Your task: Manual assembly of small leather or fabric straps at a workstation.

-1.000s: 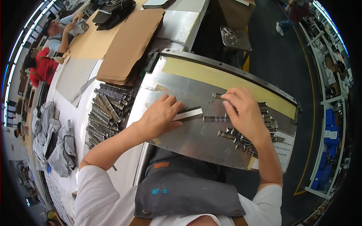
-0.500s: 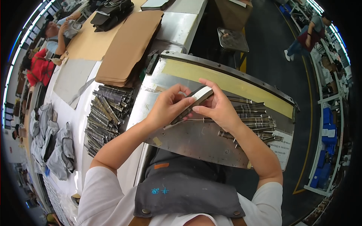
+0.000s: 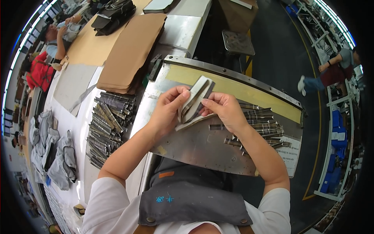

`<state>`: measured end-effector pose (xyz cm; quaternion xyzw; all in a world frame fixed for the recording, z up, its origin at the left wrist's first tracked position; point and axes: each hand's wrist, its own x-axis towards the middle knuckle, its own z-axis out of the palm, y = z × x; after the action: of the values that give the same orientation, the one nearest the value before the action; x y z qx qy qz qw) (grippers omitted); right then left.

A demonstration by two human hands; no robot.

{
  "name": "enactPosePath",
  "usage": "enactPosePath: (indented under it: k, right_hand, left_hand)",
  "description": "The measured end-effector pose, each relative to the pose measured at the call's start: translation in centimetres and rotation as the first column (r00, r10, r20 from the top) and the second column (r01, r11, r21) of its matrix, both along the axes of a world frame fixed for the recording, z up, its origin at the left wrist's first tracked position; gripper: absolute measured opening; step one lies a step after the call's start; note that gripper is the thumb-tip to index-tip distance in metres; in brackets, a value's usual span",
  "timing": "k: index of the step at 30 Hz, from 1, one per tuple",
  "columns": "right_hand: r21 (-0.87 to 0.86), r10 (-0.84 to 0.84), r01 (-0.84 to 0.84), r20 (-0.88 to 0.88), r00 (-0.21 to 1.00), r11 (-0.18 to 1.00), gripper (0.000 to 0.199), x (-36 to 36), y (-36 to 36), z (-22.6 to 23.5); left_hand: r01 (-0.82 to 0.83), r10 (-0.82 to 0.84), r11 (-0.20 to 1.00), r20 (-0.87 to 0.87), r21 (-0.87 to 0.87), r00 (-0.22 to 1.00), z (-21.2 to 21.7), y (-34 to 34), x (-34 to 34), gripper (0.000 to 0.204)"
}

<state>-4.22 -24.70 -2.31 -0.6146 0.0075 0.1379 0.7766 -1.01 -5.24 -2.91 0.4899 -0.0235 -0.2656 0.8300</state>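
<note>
Left of racked blue bins (image 3: 339,151), both hands (image 3: 166,110) (image 3: 226,111) hold a strip (image 3: 196,92).

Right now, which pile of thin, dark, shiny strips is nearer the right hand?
The pile on the grey metal plate, beside the right hand; the other pile lies on the white tabletop.

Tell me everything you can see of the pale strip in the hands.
The pale strip is narrow, with darker grey along its right side. It looks flexible; its exact material is unclear. Its sides are spread, showing a lengthwise gap. It slants above the metal plate, far end rightward. The left hand pinches its left side, the right hand its right.
</note>
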Motion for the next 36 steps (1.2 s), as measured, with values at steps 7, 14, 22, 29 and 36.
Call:
enactPosePath:
  k: [7, 14, 22, 29, 36]
  right_hand:
    - [0.038, -0.161, 0.161, 0.013, 0.987, 0.986, 0.015, 0.8, -2.2, -0.7]
    - [0.097, -0.392, 0.398, -0.074, 0.917, 0.912, 0.014, 2.0, -5.6, -0.6]
    - [0.419, -0.278, 0.325, -0.172, 0.945, 0.848, 0.009, 1.7, -3.5, 0.2]
    - [-0.086, -0.518, 0.537, 0.177, 0.837, 0.839, 0.015, 2.8, -12.5, 2.6]
    - [-0.867, -0.049, 0.182, 0.18, 0.982, 0.463, 0.023, 0.7, -11.2, 1.0]
  left_hand:
    - [-0.176, 0.203, 0.966, 0.133, -0.189, 0.97, 1.4, 3.7, 2.5, 0.023]
    - [0.072, -0.379, 0.817, 0.438, 0.572, 0.815, 3.1, 3.7, 2.7, 0.02]
    - [0.058, -0.317, 0.841, 0.402, 0.538, 0.859, 0.3, -2.7, 2.3, 0.056]
    - [0.177, -0.653, 0.608, 0.36, 0.774, 0.666, 0.8, 2.2, 4.1, 0.035]
    - [-0.264, -0.636, 0.613, 0.663, 0.745, 0.395, 1.7, -0.9, 4.2, 0.031]
